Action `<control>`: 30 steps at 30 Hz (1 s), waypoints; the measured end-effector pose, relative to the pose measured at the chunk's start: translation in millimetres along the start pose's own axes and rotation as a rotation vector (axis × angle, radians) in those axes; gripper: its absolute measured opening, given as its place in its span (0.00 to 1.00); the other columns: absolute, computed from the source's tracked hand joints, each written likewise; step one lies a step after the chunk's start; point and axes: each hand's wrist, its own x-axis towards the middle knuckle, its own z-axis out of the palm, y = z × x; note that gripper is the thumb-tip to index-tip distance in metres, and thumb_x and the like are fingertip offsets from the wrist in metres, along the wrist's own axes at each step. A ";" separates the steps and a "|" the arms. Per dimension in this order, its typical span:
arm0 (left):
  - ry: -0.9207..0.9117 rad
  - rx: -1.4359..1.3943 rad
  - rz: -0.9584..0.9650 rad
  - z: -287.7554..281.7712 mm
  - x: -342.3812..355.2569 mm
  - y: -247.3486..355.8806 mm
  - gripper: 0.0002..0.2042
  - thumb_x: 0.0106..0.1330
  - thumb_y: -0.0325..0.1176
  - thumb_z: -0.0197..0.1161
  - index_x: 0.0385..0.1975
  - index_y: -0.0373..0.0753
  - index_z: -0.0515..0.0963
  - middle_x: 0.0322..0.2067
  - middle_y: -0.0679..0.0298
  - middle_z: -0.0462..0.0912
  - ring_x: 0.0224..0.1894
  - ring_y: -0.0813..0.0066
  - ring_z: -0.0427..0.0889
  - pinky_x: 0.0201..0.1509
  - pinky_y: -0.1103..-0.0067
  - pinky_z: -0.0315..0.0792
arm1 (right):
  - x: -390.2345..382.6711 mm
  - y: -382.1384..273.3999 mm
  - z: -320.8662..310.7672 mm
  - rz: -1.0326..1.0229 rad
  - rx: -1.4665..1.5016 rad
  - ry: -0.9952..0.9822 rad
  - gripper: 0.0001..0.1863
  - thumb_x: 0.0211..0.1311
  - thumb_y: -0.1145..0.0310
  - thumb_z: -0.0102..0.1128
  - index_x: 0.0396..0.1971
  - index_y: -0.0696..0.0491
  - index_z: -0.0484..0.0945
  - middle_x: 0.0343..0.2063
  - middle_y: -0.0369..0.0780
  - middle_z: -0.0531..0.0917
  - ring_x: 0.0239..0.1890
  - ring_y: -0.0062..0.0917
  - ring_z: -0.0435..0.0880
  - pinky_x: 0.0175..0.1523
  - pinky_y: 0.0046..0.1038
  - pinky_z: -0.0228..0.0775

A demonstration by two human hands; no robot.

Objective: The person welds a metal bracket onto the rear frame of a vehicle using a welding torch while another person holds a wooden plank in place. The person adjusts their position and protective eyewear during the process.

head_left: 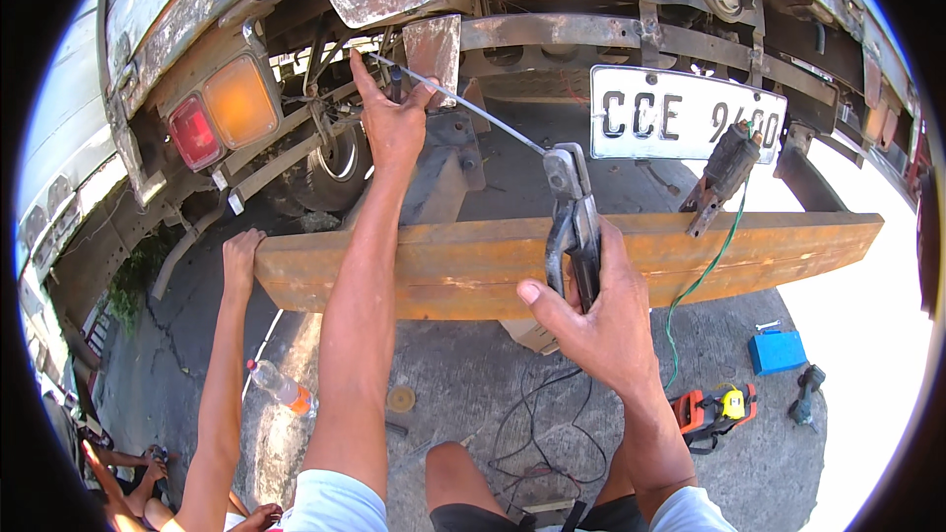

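In my right hand [611, 320] is a welding electrode holder [576, 207], its handle wrapped by my fingers. A thin grey welding rod [498, 123] sticks out of its jaws toward the upper left. My left hand [394, 123] is raised beside a worn metal bracket [434, 51] under the vehicle. Its index finger and thumb are spread, close to the rod's far end; whether they touch the rod I cannot tell. Below my hands a rusty steel beam [473, 266] spans the vehicle's rear. Another person's hand [241, 256] rests on the beam's left end.
A clamp [724, 172] with a green cable sits on the beam's right part, near a white plate [680, 113]. Tail lights [236, 103] are at left. On the ground lie a bottle [281, 386], black cables [542, 424], an orange-black machine [714, 412], a blue box [777, 352] and a power tool [808, 394].
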 end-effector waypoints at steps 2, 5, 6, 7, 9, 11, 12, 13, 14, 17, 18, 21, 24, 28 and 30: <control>-0.028 0.030 -0.059 -1.8 0.0 -2.3 0.57 0.57 0.34 0.84 0.83 0.33 0.50 0.33 0.65 0.82 0.34 0.77 0.79 0.44 0.79 0.76 | -15.6 8.1 -12.4 0.009 0.019 0.024 0.43 0.54 0.53 0.83 0.61 0.64 0.72 0.28 0.37 0.75 0.27 0.22 0.73 0.32 0.28 0.69; -0.016 0.118 -0.070 -2.0 2.3 -7.4 0.56 0.57 0.36 0.85 0.81 0.28 0.52 0.29 0.67 0.80 0.31 0.80 0.76 0.40 0.80 0.74 | -37.8 25.8 -30.2 -0.025 0.101 0.076 0.48 0.51 0.49 0.83 0.64 0.65 0.71 0.27 0.34 0.75 0.27 0.19 0.73 0.32 0.26 0.68; -0.007 0.080 -0.055 -1.7 3.1 -9.4 0.54 0.57 0.37 0.85 0.79 0.27 0.55 0.29 0.67 0.79 0.31 0.80 0.76 0.40 0.80 0.73 | -47.7 30.2 -37.7 -0.006 0.142 0.080 0.50 0.51 0.48 0.83 0.65 0.65 0.70 0.27 0.33 0.76 0.27 0.19 0.73 0.33 0.26 0.68; 0.001 0.042 -0.038 -1.3 3.7 -11.4 0.52 0.57 0.37 0.85 0.77 0.26 0.59 0.29 0.67 0.79 0.31 0.80 0.76 0.39 0.79 0.73 | -54.9 34.6 -43.1 -0.006 0.206 0.101 0.52 0.50 0.47 0.83 0.67 0.66 0.69 0.29 0.33 0.77 0.28 0.18 0.74 0.33 0.24 0.68; 0.005 0.043 -0.020 -0.4 4.8 -15.8 0.47 0.56 0.38 0.86 0.73 0.25 0.66 0.29 0.68 0.78 0.31 0.80 0.76 0.39 0.79 0.73 | -68.5 39.8 -50.7 0.033 0.332 0.115 0.55 0.50 0.47 0.83 0.68 0.67 0.66 0.33 0.34 0.78 0.29 0.18 0.75 0.34 0.23 0.68; 0.002 0.121 -0.024 0.2 5.7 -20.9 0.42 0.56 0.39 0.86 0.67 0.25 0.72 0.29 0.68 0.77 0.31 0.80 0.75 0.39 0.79 0.73 | -81.9 41.3 -57.5 0.094 0.493 0.164 0.56 0.50 0.46 0.84 0.69 0.67 0.65 0.38 0.37 0.78 0.31 0.19 0.77 0.36 0.22 0.70; 0.025 0.005 -0.013 1.5 6.6 -23.3 0.36 0.55 0.40 0.87 0.59 0.29 0.77 0.29 0.70 0.76 0.30 0.80 0.74 0.38 0.79 0.72 | -87.2 42.3 -60.0 0.100 0.522 0.191 0.57 0.49 0.46 0.84 0.69 0.67 0.64 0.41 0.40 0.78 0.34 0.20 0.80 0.39 0.23 0.72; 0.022 -0.004 -0.024 1.4 7.4 -25.7 0.34 0.55 0.40 0.88 0.57 0.30 0.78 0.29 0.71 0.75 0.30 0.80 0.73 0.37 0.79 0.71 | -92.1 43.4 -61.2 0.136 0.558 0.189 0.57 0.49 0.44 0.84 0.69 0.67 0.64 0.42 0.40 0.77 0.35 0.20 0.80 0.40 0.23 0.72; 0.021 -0.013 -0.034 1.1 8.5 -27.8 0.33 0.55 0.40 0.88 0.56 0.31 0.78 0.29 0.71 0.74 0.30 0.81 0.73 0.37 0.80 0.70 | -95.6 45.5 -61.6 0.176 0.596 0.188 0.58 0.49 0.43 0.84 0.69 0.67 0.64 0.42 0.40 0.77 0.37 0.21 0.81 0.42 0.24 0.73; -0.009 -0.029 -0.036 1.6 10.7 -33.6 0.26 0.58 0.38 0.87 0.48 0.33 0.79 0.28 0.73 0.74 0.29 0.82 0.71 0.36 0.80 0.68 | -98.0 54.7 -58.6 0.198 0.523 0.190 0.55 0.54 0.42 0.81 0.68 0.67 0.65 0.45 0.41 0.78 0.44 0.22 0.78 0.50 0.27 0.72; -0.018 -0.017 -0.027 1.7 11.0 -35.0 0.25 0.58 0.38 0.86 0.48 0.33 0.79 0.28 0.73 0.74 0.29 0.82 0.71 0.36 0.80 0.68 | -95.6 57.8 -56.4 0.181 0.499 0.170 0.54 0.56 0.42 0.79 0.68 0.67 0.65 0.46 0.41 0.78 0.47 0.23 0.77 0.53 0.28 0.71; -0.039 0.015 -0.018 -0.5 13.0 -36.6 0.23 0.59 0.37 0.86 0.46 0.33 0.79 0.27 0.73 0.74 0.29 0.82 0.71 0.36 0.81 0.67 | -84.6 57.2 -56.2 0.158 0.544 0.164 0.57 0.57 0.41 0.79 0.73 0.67 0.62 0.46 0.42 0.80 0.45 0.22 0.78 0.50 0.27 0.73; -0.030 0.009 -0.017 -0.1 13.4 -37.5 0.21 0.60 0.36 0.85 0.43 0.33 0.79 0.27 0.73 0.75 0.29 0.83 0.71 0.36 0.81 0.67 | -62.4 42.5 -61.7 0.059 0.598 0.217 0.62 0.59 0.38 0.77 0.79 0.64 0.53 0.41 0.42 0.78 0.27 0.18 0.78 0.30 0.22 0.72; -0.029 -0.059 -0.016 1.7 13.9 -38.3 0.18 0.61 0.34 0.84 0.39 0.35 0.79 0.27 0.74 0.75 0.29 0.84 0.69 0.35 0.81 0.66 | -32.0 24.1 -69.2 -0.006 0.621 0.263 0.65 0.64 0.39 0.75 0.83 0.60 0.43 0.38 0.43 0.78 0.18 0.16 0.76 0.21 0.21 0.71; -0.042 -0.064 0.002 1.0 14.0 -38.6 0.17 0.62 0.34 0.84 0.38 0.36 0.79 0.28 0.74 0.75 0.29 0.85 0.68 0.35 0.81 0.65 | -30.7 22.4 -68.1 -0.017 0.608 0.238 0.63 0.65 0.41 0.74 0.83 0.59 0.43 0.38 0.43 0.77 0.18 0.16 0.76 0.21 0.21 0.71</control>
